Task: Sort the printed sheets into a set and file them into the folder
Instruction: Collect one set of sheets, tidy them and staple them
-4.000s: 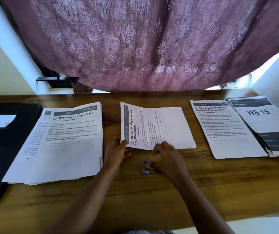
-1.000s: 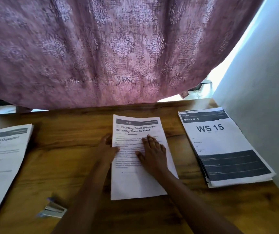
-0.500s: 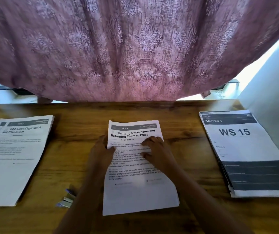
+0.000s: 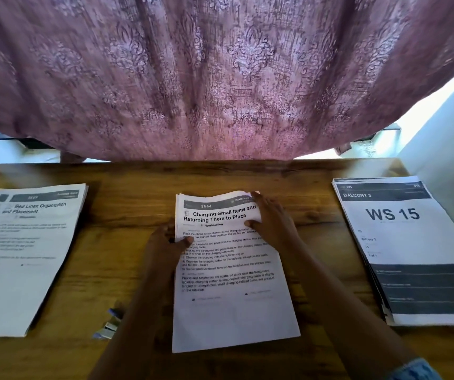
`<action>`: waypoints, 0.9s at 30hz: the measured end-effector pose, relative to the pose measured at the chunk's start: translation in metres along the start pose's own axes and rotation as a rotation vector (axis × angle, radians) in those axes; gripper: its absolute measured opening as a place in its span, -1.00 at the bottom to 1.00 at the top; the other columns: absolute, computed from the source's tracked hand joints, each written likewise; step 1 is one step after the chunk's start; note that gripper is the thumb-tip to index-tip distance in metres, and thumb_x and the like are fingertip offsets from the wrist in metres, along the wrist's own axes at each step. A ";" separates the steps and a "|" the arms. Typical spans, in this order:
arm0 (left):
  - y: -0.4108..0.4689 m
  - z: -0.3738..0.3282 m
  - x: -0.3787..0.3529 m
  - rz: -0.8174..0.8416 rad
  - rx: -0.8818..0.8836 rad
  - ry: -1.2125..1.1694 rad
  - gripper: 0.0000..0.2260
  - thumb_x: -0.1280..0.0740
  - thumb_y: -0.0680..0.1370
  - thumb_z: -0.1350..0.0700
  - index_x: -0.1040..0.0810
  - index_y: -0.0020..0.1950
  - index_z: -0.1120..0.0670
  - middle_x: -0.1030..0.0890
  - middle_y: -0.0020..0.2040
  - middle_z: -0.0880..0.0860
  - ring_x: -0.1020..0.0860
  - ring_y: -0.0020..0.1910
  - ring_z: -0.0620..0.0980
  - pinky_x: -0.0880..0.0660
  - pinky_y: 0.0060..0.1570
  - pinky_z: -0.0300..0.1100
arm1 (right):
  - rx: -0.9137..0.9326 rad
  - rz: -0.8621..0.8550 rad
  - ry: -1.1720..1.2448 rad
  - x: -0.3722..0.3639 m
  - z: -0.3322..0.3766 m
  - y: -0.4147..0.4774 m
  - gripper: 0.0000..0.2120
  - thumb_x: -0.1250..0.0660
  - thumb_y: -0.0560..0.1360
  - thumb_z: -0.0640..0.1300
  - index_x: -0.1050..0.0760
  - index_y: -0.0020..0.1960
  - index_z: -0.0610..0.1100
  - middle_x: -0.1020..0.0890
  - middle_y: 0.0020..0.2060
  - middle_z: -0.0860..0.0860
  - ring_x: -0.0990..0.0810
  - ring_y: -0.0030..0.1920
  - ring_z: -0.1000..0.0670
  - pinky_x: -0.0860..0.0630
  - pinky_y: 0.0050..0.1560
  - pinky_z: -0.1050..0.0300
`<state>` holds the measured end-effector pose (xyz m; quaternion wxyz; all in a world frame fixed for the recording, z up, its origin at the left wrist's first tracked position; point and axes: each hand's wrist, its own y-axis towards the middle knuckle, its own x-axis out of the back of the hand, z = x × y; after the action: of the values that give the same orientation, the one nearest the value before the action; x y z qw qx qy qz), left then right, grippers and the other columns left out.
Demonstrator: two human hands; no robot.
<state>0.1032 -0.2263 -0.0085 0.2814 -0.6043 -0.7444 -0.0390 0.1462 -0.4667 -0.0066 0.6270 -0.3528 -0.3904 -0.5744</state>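
- Left edge of the bench (image 4: 127, 204): the left stack (image 4: 25, 242), headed "Bed Linen Organization and Placement", lies flat. A small blurred object (image 4: 109, 325) beside its near corner cannot be identified.
- Centre: the centre stack (image 4: 231, 297) is headed "2644", "Charging Small Items and Returning Them to Place", "Workstation". Its left edge is pinched by the left hand (image 4: 165, 242), thumb on top. Its far right corner, where the sheets curl upward, is clasped by the right hand (image 4: 272, 223).
- Step judged: this set is being squared or checked. Next, its edges should be aligned before filing.
- Right edge: the right stack (image 4: 401, 242), marked "BALCONY 3" and "WS 15", lies untouched.
- The folder is not in view.
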 end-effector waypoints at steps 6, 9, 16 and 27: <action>-0.006 -0.007 -0.005 -0.074 -0.023 0.075 -0.48 -0.50 0.44 0.10 -0.43 0.36 0.05 -0.62 0.19 0.06 -0.63 -0.06 -0.02 -0.54 -0.23 -0.21 | -0.148 -0.264 0.465 -0.003 0.010 -0.023 -0.33 -0.45 0.43 -0.15 -0.23 0.45 0.02 -0.53 0.18 0.03 -0.52 0.11 0.01 -0.45 0.00 0.13; -0.014 -0.011 -0.014 -0.219 -0.258 0.444 -0.20 -0.51 0.41 0.02 -0.15 0.54 -0.01 -0.38 0.41 0.13 -0.43 0.31 0.16 -0.49 0.09 0.03 | -0.041 -0.277 0.295 -0.005 0.011 -0.033 -0.36 -0.34 0.53 -0.11 -0.12 0.52 0.03 -0.55 0.23 -0.07 -0.56 0.12 -0.08 -0.51 0.04 0.04; 0.012 -0.024 -0.025 0.013 -0.910 0.662 -0.46 -0.39 0.50 -0.04 -0.33 0.46 -0.09 -0.19 0.55 0.04 -0.03 0.54 0.14 0.15 0.43 0.18 | 0.533 -0.340 -0.098 -0.010 0.001 -0.051 -0.47 -0.11 0.53 0.14 -0.29 0.42 -0.09 -0.67 0.04 0.02 -0.64 -0.01 0.02 -0.52 -0.06 0.12; -0.002 0.000 0.001 0.087 -1.097 0.484 -0.59 -0.54 0.21 0.40 -0.63 -0.06 0.03 -0.61 0.13 0.08 -0.40 0.25 0.05 -0.45 0.16 0.26 | 0.269 0.274 -0.075 0.001 -0.007 0.006 -0.13 -0.22 0.45 0.31 0.01 0.55 -0.13 -0.13 0.52 -0.07 -0.06 0.52 -0.04 0.03 0.50 -0.07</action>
<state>0.1012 -0.2257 -0.0075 0.0914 -0.6651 -0.5052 -0.5423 0.1532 -0.4728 -0.0086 0.7259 -0.3366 -0.4352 -0.4129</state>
